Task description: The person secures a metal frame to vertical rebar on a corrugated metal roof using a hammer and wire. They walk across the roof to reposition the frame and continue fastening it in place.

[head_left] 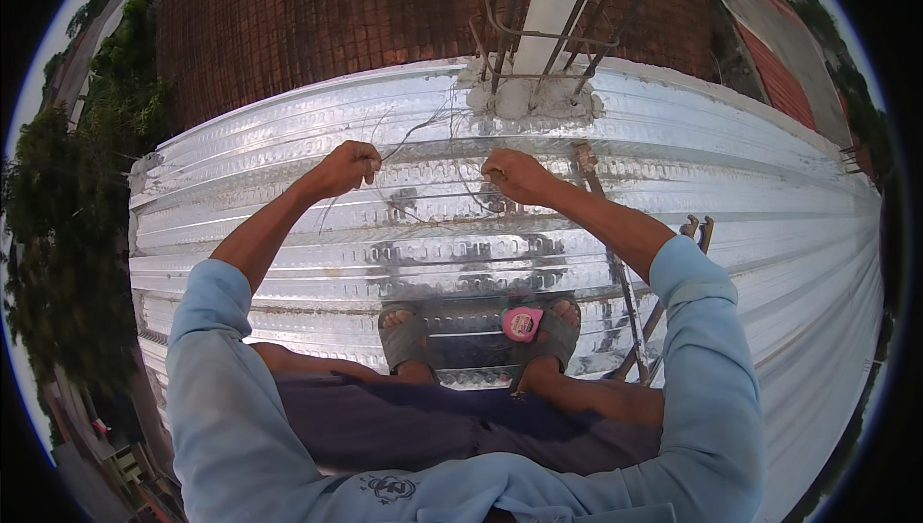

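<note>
I hold both arms forward over a shiny corrugated metal deck. My left hand is closed in a pinch on thin wire; strands fan out above it and loose ends trail below. Across a gap, my right hand is also closed, with its fingers curled in. A thin loop of wire runs down beside its fingertips and appears to be in its grip. A pink tape measure lies between my sandalled feet, against the right sandal.
Ahead, a pale post ringed by steel rebar rises from a lumpy concrete base. Long metal bars lie by my right arm. Beyond the deck's far edge is a brown tiled roof. Trees stand below the left edge.
</note>
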A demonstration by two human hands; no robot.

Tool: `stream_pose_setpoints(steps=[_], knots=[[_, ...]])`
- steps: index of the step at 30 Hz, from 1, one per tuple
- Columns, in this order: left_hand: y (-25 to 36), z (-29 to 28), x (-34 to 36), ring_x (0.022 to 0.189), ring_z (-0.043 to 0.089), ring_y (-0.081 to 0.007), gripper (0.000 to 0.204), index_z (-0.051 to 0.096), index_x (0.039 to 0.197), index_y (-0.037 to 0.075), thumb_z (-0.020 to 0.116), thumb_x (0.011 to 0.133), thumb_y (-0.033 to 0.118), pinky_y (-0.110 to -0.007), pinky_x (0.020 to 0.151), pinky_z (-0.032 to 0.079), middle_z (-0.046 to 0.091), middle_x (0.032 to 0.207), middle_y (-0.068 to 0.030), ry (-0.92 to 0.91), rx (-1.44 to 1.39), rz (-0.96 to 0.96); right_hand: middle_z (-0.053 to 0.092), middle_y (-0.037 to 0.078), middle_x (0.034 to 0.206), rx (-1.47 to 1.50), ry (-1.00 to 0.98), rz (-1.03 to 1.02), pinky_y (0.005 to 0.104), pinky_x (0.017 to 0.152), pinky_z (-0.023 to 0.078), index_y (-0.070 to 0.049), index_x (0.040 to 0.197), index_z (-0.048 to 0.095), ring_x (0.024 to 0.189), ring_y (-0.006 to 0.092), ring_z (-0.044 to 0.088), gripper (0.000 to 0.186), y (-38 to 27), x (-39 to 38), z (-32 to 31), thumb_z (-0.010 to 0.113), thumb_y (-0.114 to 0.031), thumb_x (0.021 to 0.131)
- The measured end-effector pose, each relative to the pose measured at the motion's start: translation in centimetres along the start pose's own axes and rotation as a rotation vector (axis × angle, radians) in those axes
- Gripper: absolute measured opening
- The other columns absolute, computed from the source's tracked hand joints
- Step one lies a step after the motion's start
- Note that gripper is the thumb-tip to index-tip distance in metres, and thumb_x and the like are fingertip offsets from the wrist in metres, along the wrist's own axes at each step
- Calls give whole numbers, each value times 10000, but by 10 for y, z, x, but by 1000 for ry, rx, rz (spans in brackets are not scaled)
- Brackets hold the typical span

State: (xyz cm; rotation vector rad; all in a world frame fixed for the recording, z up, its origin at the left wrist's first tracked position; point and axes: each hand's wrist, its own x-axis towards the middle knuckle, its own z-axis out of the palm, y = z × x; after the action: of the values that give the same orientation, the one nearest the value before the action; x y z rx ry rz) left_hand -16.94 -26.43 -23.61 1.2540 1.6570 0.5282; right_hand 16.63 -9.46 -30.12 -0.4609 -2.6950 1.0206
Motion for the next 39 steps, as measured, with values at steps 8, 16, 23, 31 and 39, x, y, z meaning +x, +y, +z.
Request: stream_pose_setpoints(steps=[8, 16, 23, 31, 39], knots=[[7, 21, 21, 597, 556, -165, 194, 635, 1045, -23, 525, 953, 108, -332, 551, 454, 621, 737, -83, 154, -162, -85, 640, 165, 1006, -268, -251, 156, 461, 842, 522, -11, 962, 635, 974, 360, 641, 105, -14, 5, 2, 578, -68, 895], [-73, -28, -17, 915, 680, -403, 182, 699, 1004, 37, 554, 900, 71, -473, 788, 518, 726, 937, -184, 291, 544, 197, 612, 115, 1030, -669, -218, -79, 406, 822, 563, -19, 997, 635, 1044, 305, 613, 221, 61, -63, -36, 606, -10, 779], [-187, -184, -136, 891, 697, -407, 203, 720, 927, 18, 537, 873, 84, -462, 790, 522, 710, 909, -245, 602, 723, -179, 620, 107, 982, -693, -371, 114, 403, 849, 562, -27, 1017, 659, 1011, 299, 639, 171, 100, -184, -97, 615, -50, 853], [-177, -54, -59, 1093, 663, -369, 414, 692, 1222, 101, 573, 826, 91, -495, 995, 495, 699, 1188, -176, 164, 877, -420, 672, 138, 1036, -306, 64, 133, 461, 813, 539, -32, 1071, 642, 961, 364, 656, 144, 24, -70, -78, 586, -121, 973], [-22, 88, 19, 1116, 652, -360, 271, 703, 1146, 98, 586, 945, 235, -500, 937, 523, 684, 1215, -152, -102, 700, -15, 680, 165, 1020, -227, 154, 191, 467, 813, 534, -18, 1086, 652, 935, 385, 662, 188, -27, -59, -82, 574, -170, 1005]])
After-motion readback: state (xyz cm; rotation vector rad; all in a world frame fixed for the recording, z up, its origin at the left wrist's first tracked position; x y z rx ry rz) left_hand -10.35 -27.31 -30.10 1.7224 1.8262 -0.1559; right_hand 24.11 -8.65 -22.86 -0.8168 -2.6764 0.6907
